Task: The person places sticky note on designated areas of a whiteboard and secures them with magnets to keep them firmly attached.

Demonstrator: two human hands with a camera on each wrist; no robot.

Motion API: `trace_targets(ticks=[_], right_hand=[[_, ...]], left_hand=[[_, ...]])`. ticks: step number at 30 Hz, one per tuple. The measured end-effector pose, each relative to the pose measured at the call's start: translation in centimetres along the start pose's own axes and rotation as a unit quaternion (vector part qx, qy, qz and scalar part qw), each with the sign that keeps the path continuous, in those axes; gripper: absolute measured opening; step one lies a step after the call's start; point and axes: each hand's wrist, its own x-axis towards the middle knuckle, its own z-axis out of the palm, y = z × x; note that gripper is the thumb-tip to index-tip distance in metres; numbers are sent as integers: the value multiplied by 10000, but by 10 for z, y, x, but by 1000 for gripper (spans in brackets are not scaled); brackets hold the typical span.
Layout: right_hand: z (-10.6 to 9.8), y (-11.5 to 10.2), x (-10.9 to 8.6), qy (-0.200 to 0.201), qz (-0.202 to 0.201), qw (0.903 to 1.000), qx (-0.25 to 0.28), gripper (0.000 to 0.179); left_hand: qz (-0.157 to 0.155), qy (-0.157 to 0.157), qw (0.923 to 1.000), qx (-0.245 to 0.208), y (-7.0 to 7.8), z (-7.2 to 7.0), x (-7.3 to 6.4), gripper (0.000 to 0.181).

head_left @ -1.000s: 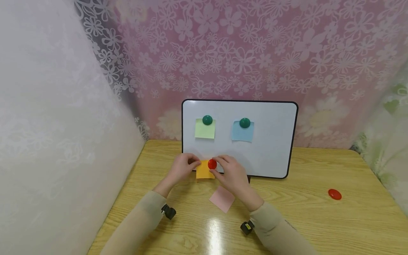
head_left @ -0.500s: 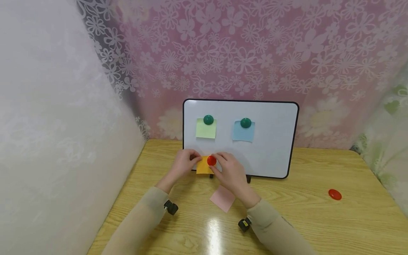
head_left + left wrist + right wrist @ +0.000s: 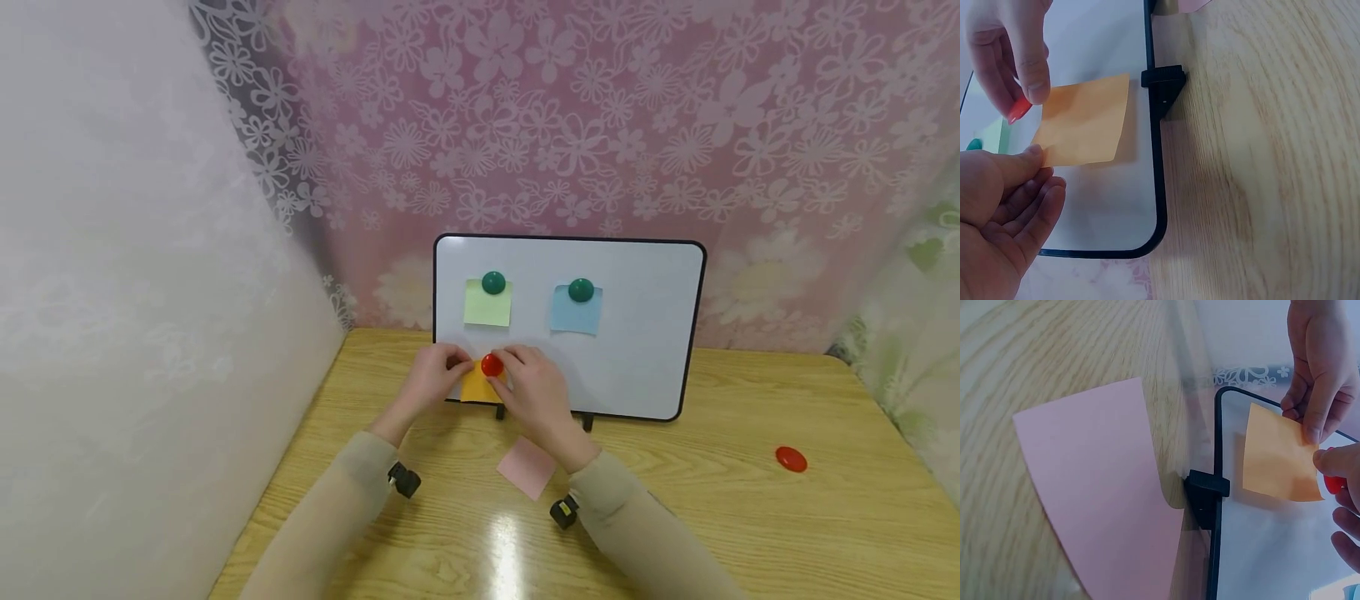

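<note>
The left hand (image 3: 437, 375) pinches the upper left corner of the squarish orange note (image 3: 476, 387), just below the middle of the head view, before the whiteboard (image 3: 637, 350)'s lower left; the right hand (image 3: 538, 390) pinches a red magnet (image 3: 492, 365) overlapping the note's top edge, toward its right corner.

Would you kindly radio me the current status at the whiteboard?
Left hand pinching orange note; right hand holding red magnet near its top edge. Note at lower left of whiteboard. Pink note on table, apparently not blocking.
</note>
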Motion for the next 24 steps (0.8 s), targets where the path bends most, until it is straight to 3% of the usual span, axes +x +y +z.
trace_targets(ticks=[14,24], right_hand=[[8,-1,9,11,128,9999,-50,38],[14,1,11,29,-8,9997,-236,35]], left_hand=[[46,74,9999,105,-2,-1,7,11],[93,78,9996,236,-2,-2,7,11]])
